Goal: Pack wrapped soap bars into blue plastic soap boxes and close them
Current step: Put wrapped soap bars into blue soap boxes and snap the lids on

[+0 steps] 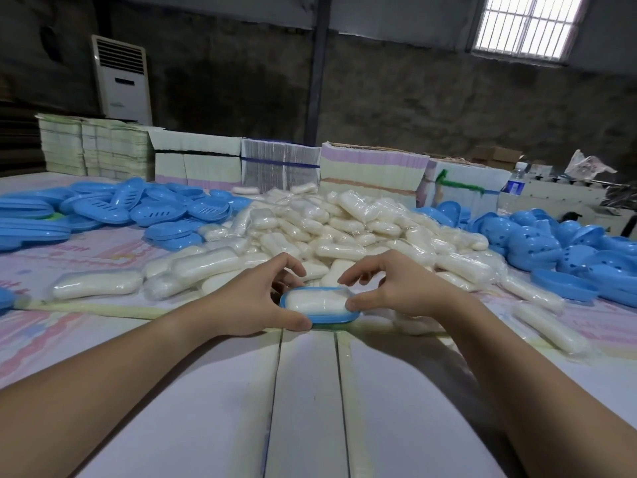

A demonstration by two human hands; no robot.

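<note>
A white oval soap bar in clear plastic wrap [317, 301] sat inside an open blue plastic soap box base [322, 318], resting on the worktop [310, 391] near centre, w/ no lid on it. The left hand [253, 300] had its thumb pressed against the box's near-left rim, fingers curled over the far-left end; the right hand [396, 288] had its thumb on the soap's right end, fingers arched above w/o touching. So both grips were closed lightly around box and bar, neither one lifting it.

Just behind lay a big heap of wrapped white soap bars [344, 225], spilling left and right along the worktop; a few bars lay apart at right. A pile of blue oval slotted lids and trays [138, 208] was at far left, and more blue box halves w/ round holes [568, 250] at far right.

Behind the heap stood bundles of flat printed cartons [372, 174], one strapped w/ blue band, another marked w/ green tape. A clear water bottle w/ blue label [515, 182] stood at right; label text too small to read. Faint pink print on the worktop cover at left was unreadable. A white floor-standing AC unit [122, 79] stood by the back wall, a barred window [527, 25] upper right.
</note>
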